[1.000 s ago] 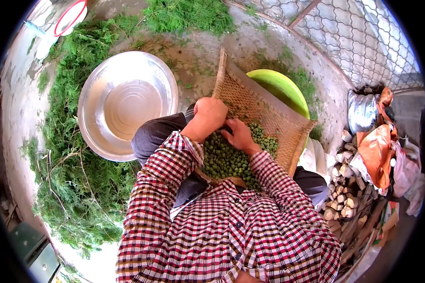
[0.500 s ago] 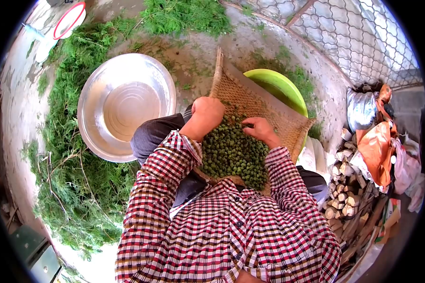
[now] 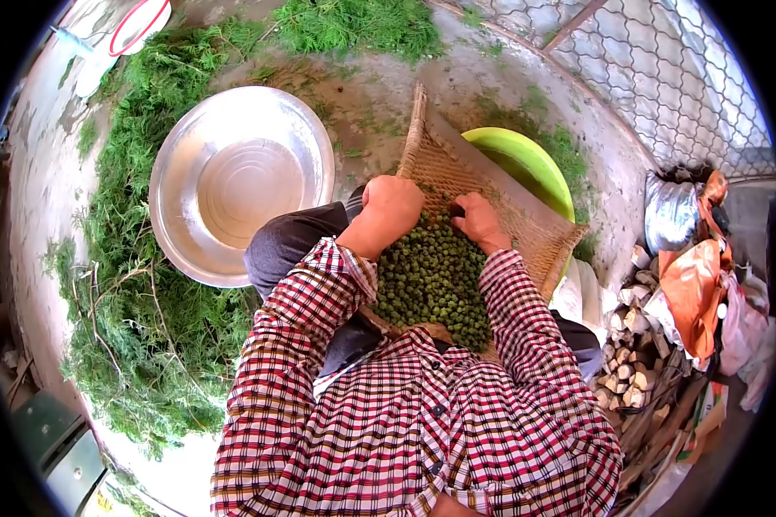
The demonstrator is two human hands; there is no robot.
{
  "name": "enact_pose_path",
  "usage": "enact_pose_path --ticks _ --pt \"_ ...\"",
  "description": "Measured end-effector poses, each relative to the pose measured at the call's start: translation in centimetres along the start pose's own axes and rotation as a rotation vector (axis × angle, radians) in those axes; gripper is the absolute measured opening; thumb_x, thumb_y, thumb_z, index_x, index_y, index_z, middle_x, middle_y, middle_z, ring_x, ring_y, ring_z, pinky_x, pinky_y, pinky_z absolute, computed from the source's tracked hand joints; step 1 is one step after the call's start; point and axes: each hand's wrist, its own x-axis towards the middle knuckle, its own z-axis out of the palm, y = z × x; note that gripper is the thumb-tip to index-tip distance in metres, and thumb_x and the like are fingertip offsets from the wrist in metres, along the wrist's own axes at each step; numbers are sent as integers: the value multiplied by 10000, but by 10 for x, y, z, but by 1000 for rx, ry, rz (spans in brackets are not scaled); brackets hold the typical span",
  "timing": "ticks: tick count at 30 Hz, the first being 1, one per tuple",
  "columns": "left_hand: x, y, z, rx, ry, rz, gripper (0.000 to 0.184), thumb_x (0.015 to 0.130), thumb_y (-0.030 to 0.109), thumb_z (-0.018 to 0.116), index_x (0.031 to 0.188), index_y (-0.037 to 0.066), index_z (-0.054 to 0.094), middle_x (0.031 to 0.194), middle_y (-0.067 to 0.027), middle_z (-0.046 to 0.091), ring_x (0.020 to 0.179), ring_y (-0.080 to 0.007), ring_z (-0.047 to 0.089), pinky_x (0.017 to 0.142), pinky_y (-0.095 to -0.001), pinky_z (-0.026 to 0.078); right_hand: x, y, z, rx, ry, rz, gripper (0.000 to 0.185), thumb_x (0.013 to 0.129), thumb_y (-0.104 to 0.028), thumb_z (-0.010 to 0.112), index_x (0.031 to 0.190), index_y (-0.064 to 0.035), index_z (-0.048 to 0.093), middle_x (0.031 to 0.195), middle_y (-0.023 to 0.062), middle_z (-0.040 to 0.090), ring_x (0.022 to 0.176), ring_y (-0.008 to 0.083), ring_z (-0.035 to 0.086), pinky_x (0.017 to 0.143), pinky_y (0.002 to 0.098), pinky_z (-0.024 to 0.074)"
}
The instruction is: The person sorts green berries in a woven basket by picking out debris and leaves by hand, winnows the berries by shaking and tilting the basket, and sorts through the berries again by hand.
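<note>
A woven wicker winnowing basket (image 3: 451, 164) lies across my lap with its wide end pointing away from me. It holds a heap of small, round green cones (image 3: 431, 276). My left hand (image 3: 394, 209) is closed in a fist at the left edge of the basket, around its rim. At the far side of the heap, my right hand (image 3: 483, 221) has its fingers curled down against the cones. What its fingertips hold, if anything, is hidden.
A wide metal basin (image 3: 250, 185) stands left of my knee, beside heaped green branches (image 3: 129, 198). A lime-green tub (image 3: 539, 159) sits partly under the basket's far right edge. Cut firewood (image 3: 629, 370) and an orange bag (image 3: 692, 284) lie at the right, below a wire fence (image 3: 655, 77).
The whole view has shifted slightly, so the scene sits a little further right. My right hand's fingers have tipped down towards the cones. My left hand stays at the basket's rim.
</note>
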Motion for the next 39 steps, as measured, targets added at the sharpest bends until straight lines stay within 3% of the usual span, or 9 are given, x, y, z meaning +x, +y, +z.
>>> enact_pose_path --ticks 8,14,19,22,27,31,33,35,39 --pt "-2 0 1 -9 20 -20 120 764 124 553 777 87 666 704 -76 653 655 -231 653 502 -330 494 -2 -1 -2 74 57 -90 253 735 -122 653 968 -55 579 894 142 494 849 318 518 731 408 443" --pt "-12 -5 -28 -40 -97 19 187 787 160 557 948 91 624 826 -106 649 782 -267 644 611 -376 509 -3 -3 3 147 137 -92 159 750 -120 622 883 -40 588 846 147 510 832 327 520 720 412 440" --pt "-22 -21 -78 -183 22 -83 335 811 238 567 1111 89 551 928 -132 635 924 -277 614 766 -378 502 -9 -17 5 -12 162 -90 92 778 -106 563 796 -18 542 775 164 495 792 343 513 692 429 435" --pt "-28 -37 -87 -315 170 -85 428 798 245 592 1198 113 513 899 -164 641 863 -305 617 792 -395 477 -7 -11 10 7 235 -87 94 788 -97 543 771 -13 504 749 165 486 774 348 508 656 436 428" --pt "-34 -70 -93 -753 470 7 488 799 246 663 1211 30 514 810 -110 646 666 -133 590 601 -267 486 -20 5 -7 239 288 -99 128 805 -96 532 747 -10 458 746 153 505 716 341 500 608 411 419" --pt "-26 -70 -94 -1041 514 56 490 810 254 660 1204 5 512 791 -55 633 663 -109 577 583 -235 466 -29 6 -32 395 142 -50 137 798 -86 517 713 -8 443 668 132 491 626 268 494 581 364 411" --pt "-34 -64 -104 -1380 431 87 476 818 255 656 1188 -11 520 786 -20 619 660 -84 567 575 -203 450 -29 0 -42 497 71 24 132 790 -82 514 707 -9 442 640 118 481 608 239 496 572 352 410" --pt "-31 -65 -102 -1415 431 80 459 821 248 652 1178 -11 527 785 -21 619 659 -76 564 575 -195 447 -28 -4 -48 547 12 15 112 784 -97 531 746 -13 467 632 49 516 563 132 499 529 295 408" --pt "-29 -63 -100 -1477 479 57 425 836 232 633 1155 -30 533 783 -28 623 661 -68 571 572 -187 447 -20 -2 -47 274 39 -101 69 771 -77 530 748 -26 490 628 35 519 554 111 492 532 250 419"
